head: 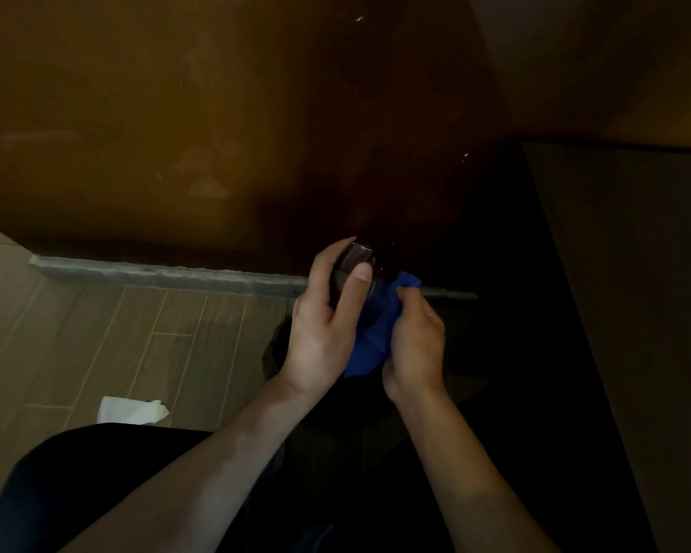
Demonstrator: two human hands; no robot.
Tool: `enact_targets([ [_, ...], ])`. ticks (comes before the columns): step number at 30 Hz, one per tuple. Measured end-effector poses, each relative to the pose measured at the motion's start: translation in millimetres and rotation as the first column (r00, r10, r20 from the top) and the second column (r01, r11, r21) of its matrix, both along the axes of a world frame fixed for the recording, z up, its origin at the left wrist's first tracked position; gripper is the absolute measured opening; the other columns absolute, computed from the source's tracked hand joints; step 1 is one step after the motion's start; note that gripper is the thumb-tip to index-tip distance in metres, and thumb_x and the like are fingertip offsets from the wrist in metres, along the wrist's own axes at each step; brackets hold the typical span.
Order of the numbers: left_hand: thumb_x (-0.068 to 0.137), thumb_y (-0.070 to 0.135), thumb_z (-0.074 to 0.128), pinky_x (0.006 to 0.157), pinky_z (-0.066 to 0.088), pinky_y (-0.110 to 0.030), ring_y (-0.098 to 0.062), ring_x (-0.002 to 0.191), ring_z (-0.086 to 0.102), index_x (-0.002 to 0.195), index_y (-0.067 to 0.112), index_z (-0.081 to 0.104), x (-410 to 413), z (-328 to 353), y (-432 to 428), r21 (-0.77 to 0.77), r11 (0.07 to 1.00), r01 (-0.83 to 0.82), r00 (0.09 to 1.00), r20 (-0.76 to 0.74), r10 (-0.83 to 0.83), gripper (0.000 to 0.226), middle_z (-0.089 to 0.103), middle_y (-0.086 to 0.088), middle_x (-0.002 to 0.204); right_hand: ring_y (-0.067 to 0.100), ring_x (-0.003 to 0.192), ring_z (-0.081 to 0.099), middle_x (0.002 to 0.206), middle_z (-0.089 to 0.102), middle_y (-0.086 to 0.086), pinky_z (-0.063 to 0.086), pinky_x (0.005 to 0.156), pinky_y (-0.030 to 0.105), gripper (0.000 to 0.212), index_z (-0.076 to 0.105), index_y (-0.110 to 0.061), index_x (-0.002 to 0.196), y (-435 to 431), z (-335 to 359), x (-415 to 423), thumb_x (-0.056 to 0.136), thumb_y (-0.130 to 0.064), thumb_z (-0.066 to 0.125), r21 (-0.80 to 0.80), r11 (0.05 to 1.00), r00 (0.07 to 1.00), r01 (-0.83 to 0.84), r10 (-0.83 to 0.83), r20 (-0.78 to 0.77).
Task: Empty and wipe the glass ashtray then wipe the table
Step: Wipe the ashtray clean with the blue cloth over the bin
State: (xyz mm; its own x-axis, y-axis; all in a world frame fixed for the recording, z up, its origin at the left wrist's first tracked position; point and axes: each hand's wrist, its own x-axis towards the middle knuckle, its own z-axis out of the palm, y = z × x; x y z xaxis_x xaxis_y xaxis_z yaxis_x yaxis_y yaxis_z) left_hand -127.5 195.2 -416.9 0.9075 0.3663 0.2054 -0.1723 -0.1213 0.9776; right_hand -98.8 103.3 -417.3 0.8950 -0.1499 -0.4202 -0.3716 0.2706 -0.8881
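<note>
Glass ashtray [356, 259]: held up in the air, in front of the brown wall [216, 113] and just above the line of the grey baseboard [168, 273]. It rests on no surface. Light is poor, so the glass reads only as a dark, faintly shiny block between the fingers.

Left hand [324, 325]: clamped on the ashtray. The thumb [362, 273] lies across the near face and the other fingers curl over the far edge, with the palm turned toward the camera.

Right hand [415, 345]: fingers curled tight round a blue cloth [372, 333], which is bunched in the grip. The cloth fills the gap between the two hands, and its upper tip pokes out beside the ashtray's right side, touching it or very nearly so (whether any of it reaches into the bowl I cannot tell). A loose end hangs down below the wrists.

Both forearms are bare and come up from the bottom of the view, with dark clothing [96, 472] at the lower left.

Surroundings: a wood-look tile floor [96, 333] lies at left, with a crumpled white tissue [132, 409] on it near the dark clothing. A dark rounded shape [276, 345] sits on the floor directly under the left wrist, too dim to identify. At right a dark flat slab [623, 293] runs down the frame, well apart from the hands. It may be the table, but shadow hides its detail.
</note>
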Motion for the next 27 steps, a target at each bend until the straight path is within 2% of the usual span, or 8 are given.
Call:
enact_targets([
  [3,0.104,0.043,0.047,0.09,0.057,-0.024,-0.001,0.107,0.069,0.143,0.015,0.052,0.1,-2.3,2.5,0.006,1.0,-0.009,1.0,0.01,0.009,0.048,0.068,0.033,0.115,0.022,0.073,0.061,0.077,0.064,0.013,0.051,0.071,0.04,0.03,0.061,-0.008,0.077,1.5,-5.7,-5.0,0.101,-0.023,0.053,-0.21,0.977,0.994,-0.019,0.04,0.097],
  [8,0.105,0.04,0.046,0.088,0.056,-0.022,0.003,0.107,0.068,0.142,0.019,0.05,-2.1,-1.5,2.5,0.061,0.998,0.02,1.0,0.019,-0.021,0.042,0.065,0.038,0.116,0.028,0.084,0.068,0.087,0.072,0.01,0.058,0.082,0.043,0.022,0.071,-0.01,0.091,-1.7,-5.5,3.0,0.102,-0.018,0.053,0.003,1.0,0.999,-0.021,0.021,-0.035],
  [13,0.105,0.043,0.045,0.092,0.058,-0.029,-0.003,0.108,0.069,0.141,0.02,0.05,0.7,-2.4,5.2,0.048,0.999,-0.003,1.0,0.011,0.003,0.044,0.067,0.033,0.117,0.021,0.075,0.066,0.08,0.071,0.009,0.056,0.075,0.042,0.029,0.067,-0.014,0.078,-3.8,-6.6,-3.2,0.102,-0.022,0.053,-0.227,0.974,0.995,-0.015,0.038,0.095],
  [17,0.105,0.043,0.045,0.09,0.057,-0.023,0.001,0.106,0.068,0.141,0.02,0.051,1.2,-1.2,5.3,0.073,0.997,-0.006,1.0,-0.012,0.007,0.043,0.066,0.035,0.115,0.008,0.061,0.056,0.064,0.059,-0.007,0.048,0.066,0.035,0.037,0.059,-0.025,0.066,-5.2,-3.9,-5.1,0.103,-0.024,0.054,-0.371,0.929,0.987,-0.014,0.071,0.143],
  [21,0.102,0.049,0.048,0.101,0.058,-0.039,-0.01,0.117,0.069,0.139,0.018,0.057,6.4,0.8,9.9,-0.097,0.993,-0.068,0.995,-0.077,0.06,0.049,0.07,0.011,0.124,0.005,0.058,0.055,0.065,0.056,-0.003,0.041,0.057,0.014,0.03,0.061,-0.017,0.076,-10.7,-0.8,-9.3,0.104,-0.026,0.055,-0.556,0.83,0.951,-0.056,0.213,0.223],
  [23,0.102,0.05,0.05,0.101,0.059,-0.044,-0.015,0.117,0.071,0.136,0.021,0.06,9.7,5.5,12.2,-0.219,0.97,-0.107,0.988,-0.129,0.08,0.046,0.072,0.0,0.124,0.003,0.058,0.053,0.064,0.051,-0.007,0.037,0.054,0.01,0.029,0.057,-0.019,0.075,-17.6,1.0,-12.1,0.103,-0.024,0.057,-0.668,0.743,0.897,-0.022,0.31,0.315],
  [25,0.102,0.05,0.051,0.1,0.059,-0.051,-0.024,0.115,0.072,0.131,0.02,0.064,13.8,11.3,14.8,-0.359,0.923,-0.142,0.982,-0.171,0.084,0.043,0.074,-0.009,0.123,-0.001,0.069,0.053,0.081,0.055,-0.008,0.036,0.064,0.005,0.02,0.06,-0.021,0.082,-24.6,1.5,-14.5,0.102,-0.021,0.059,-0.756,0.653,0.792,0.043,0.439,0.424],
  [27,0.104,0.051,0.05,0.1,0.057,-0.058,-0.033,0.113,0.073,0.127,0.015,0.066,17.2,15.1,18.6,-0.458,0.872,-0.175,0.976,-0.2,0.09,0.045,0.073,-0.018,0.122,0.001,0.084,0.054,0.101,0.059,-0.001,0.038,0.075,0.007,0.015,0.07,-0.013,0.096,-28.3,1.7,-17.0,0.101,-0.022,0.059,-0.792,0.607,0.692,0.062,0.546,0.472],
])
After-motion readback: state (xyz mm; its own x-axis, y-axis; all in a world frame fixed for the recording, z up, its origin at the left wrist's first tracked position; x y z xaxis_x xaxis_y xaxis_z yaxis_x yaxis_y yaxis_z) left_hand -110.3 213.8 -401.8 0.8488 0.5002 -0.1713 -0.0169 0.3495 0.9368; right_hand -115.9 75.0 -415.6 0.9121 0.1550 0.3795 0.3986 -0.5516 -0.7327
